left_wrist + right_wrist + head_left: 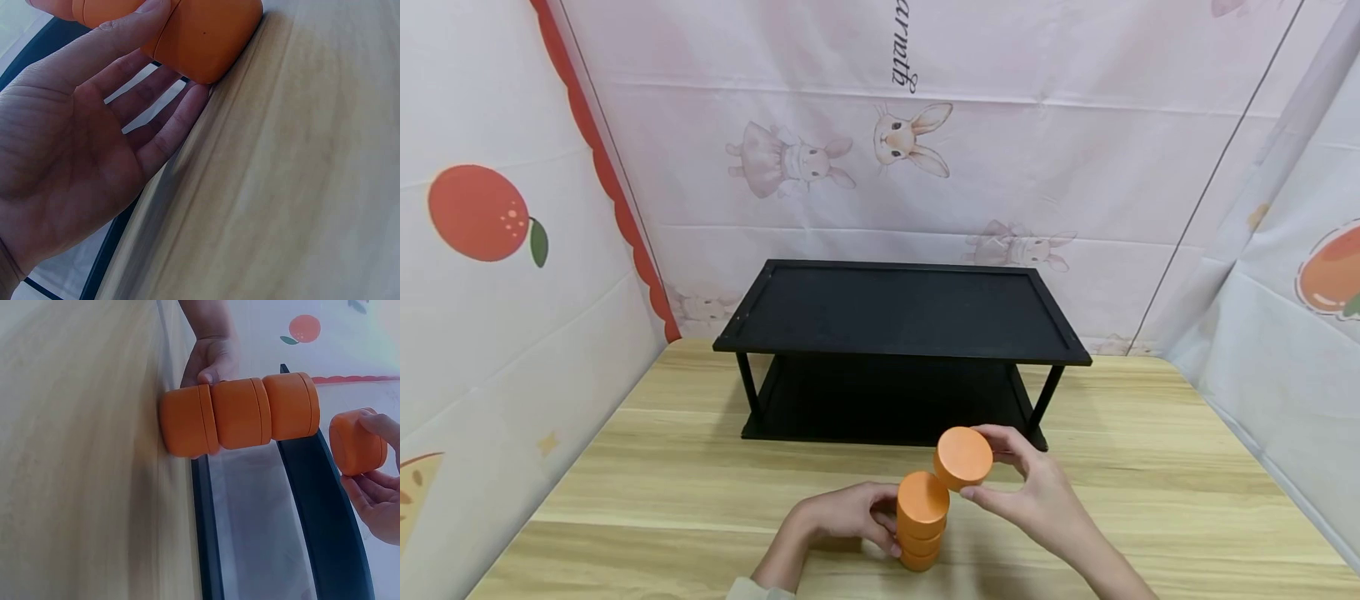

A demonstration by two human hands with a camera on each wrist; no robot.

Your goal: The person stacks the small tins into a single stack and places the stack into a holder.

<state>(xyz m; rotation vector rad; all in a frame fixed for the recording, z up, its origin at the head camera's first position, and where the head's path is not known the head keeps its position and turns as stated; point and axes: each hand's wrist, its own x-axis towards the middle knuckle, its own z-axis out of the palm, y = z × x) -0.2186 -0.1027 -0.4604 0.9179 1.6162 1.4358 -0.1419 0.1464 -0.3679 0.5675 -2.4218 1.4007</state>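
Three orange tubs are standing in a stack (239, 414) on the wooden table (69, 456). The left hand (214, 361) is holding the stack low, from its left side. Just above the top tub, apart from it, the right hand (380, 497) is pinching a fourth tub (355, 447). Farther off, a black rack (325, 506) is standing, and leftward a pale cloth (259, 337) is showing a red fruit (305, 329).

Back wall (1097, 158): pale pink cloth with fold lines, printed rabbits (786, 158) and sideways lettering (904, 46)
Left wall (497, 333): white cloth, red scalloped border (617, 196), printed red fruit (478, 212)
Right wall (1300, 375): white cloth, wrinkled, orange fruit print (1333, 271) at the picture's edge
Table (647, 475): light wood grain, streaked lengthwise
Shelf (895, 308): black, two-tiered, standing toward the table's back
Light: bright, soft shadows on the wood
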